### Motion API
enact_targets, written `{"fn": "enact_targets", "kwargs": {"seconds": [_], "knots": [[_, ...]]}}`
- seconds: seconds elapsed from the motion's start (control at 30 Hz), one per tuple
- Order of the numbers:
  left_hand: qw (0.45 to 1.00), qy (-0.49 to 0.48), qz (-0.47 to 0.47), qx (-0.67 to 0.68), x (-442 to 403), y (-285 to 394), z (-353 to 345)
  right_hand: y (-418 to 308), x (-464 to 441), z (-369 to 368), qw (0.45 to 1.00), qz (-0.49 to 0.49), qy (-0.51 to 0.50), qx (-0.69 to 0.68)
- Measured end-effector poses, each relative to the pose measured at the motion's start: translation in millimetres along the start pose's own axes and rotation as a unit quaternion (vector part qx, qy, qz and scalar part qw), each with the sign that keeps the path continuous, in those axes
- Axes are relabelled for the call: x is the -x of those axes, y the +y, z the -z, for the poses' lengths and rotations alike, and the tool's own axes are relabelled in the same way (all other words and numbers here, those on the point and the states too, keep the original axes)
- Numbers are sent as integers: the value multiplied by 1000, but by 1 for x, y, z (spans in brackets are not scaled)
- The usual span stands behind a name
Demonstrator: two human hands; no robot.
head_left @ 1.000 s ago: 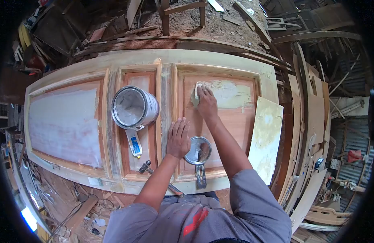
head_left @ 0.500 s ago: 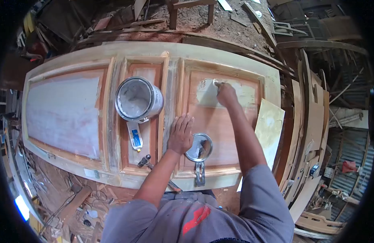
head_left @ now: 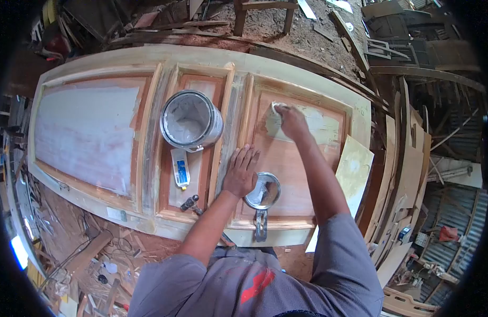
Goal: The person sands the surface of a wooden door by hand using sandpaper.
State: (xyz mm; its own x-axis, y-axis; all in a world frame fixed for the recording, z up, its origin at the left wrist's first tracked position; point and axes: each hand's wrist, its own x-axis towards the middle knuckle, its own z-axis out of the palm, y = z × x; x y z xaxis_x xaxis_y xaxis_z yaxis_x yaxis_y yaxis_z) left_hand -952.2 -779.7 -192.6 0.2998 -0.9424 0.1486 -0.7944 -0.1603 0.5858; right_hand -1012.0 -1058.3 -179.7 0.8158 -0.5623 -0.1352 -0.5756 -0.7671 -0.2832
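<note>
A wooden panel door [head_left: 164, 224] lies flat in front of me. My right hand [head_left: 292, 122] is closed around a small pale spreader [head_left: 277, 107], mostly hidden by the fingers, at the upper left of the right panel. A cream patch of filler [head_left: 323, 128] covers that panel's upper part. With fingers extended, my left hand [head_left: 242, 171] rests flat on the frame beside this panel. Just right of it sits a round metal lid [head_left: 266, 190] with grey-white paste inside. A dark slotted metal strip [head_left: 261, 227] sticks out below the lid.
An open can [head_left: 188, 120] of whitish paste stands on the middle panel. Below it lie a white tube [head_left: 181, 169] with a blue label and a hammer [head_left: 190, 203], partly under my left arm. A pale sheet [head_left: 354, 166] overlaps the door's right edge. Boards [head_left: 407, 169] lean at the right.
My right hand has moved the spreader toward the upper left end of the filler patch. My left hand stays flat on the frame. The camera view has shifted slightly.
</note>
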Motion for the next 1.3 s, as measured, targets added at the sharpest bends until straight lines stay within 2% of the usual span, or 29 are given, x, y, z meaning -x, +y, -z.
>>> {"fn": "enact_targets", "kwargs": {"seconds": [0.03, 0.07, 0.1, 0.13, 0.17, 0.23, 0.33, 0.37, 0.53, 0.63, 0.73, 0.83, 0.87, 0.9, 0.93, 0.97, 1.03, 1.13, 1.23, 1.3], "knots": [[1000, -1, 3, 2, 1, 1, -1, -11, 16, -4, 999, 5, -20, -34], [1000, -3, 3, 3, 2, 1, 1, 0, 37, -40, 997, 38, 30, -52], [1000, -2, 1, 3, 0, 1, 3, -18, 58, -32, 999, 38, -11, -35], [1000, -2, -2, -5, -2, 0, 3, -25, 75, -33, 996, 60, -11, -66], [1000, -2, -4, -14, -1, -2, 0, -37, 86, -22, 995, 34, -56, -78], [1000, -2, -8, -26, 1, -5, -5, -41, 87, -5, 991, 72, -97, -57], [1000, -6, 0, -28, 5, -8, -10, -33, 38, 24, 992, -45, -103, -59], [1000, -13, 7, -27, 4, -6, -8, -24, 22, 22, 997, 19, -2, -80], [1000, 13, 2, 6, 4, -6, -1, -20, -2, -36, 984, 91, 151, -24], [1000, 9, -1, 0, 5, -1, -1, -31, 47, -54, 985, 139, 103, 6], [1000, 17, -4, 11, 2, -2, 1, -37, 74, -38, 987, 147, 26, -55], [1000, 9, 0, -30, 6, -8, -12, -35, 64, 14, 978, 42, -120, -165], [1000, 12, -1, -26, 5, -9, -11, -29, 53, 18, 979, -67, -50, -184], [1000, 12, -1, -21, 5, -6, -7, 8, 36, -2, 966, -143, -30, -215], [1000, 13, -1, -16, 5, -5, -4, 8, 28, 11, 930, -161, 26, -331], [1000, 9, 3, -11, 6, -4, -3, 9, 23, 0, 793, -211, 99, -563], [1000, 8, 8, 2, 3, -3, -1, 20, 24, -29, 670, -269, 141, -678], [1000, 16, 6, 2, 3, -5, -4, 34, 42, -78, 754, -358, 204, -511], [1000, 1, 3, -13, 3, -3, -1, 31, 73, -70, 831, -414, 115, -353], [1000, -3, 1, -8, 2, -7, -4, 28, 97, -54, 886, -372, 95, -261]]}}
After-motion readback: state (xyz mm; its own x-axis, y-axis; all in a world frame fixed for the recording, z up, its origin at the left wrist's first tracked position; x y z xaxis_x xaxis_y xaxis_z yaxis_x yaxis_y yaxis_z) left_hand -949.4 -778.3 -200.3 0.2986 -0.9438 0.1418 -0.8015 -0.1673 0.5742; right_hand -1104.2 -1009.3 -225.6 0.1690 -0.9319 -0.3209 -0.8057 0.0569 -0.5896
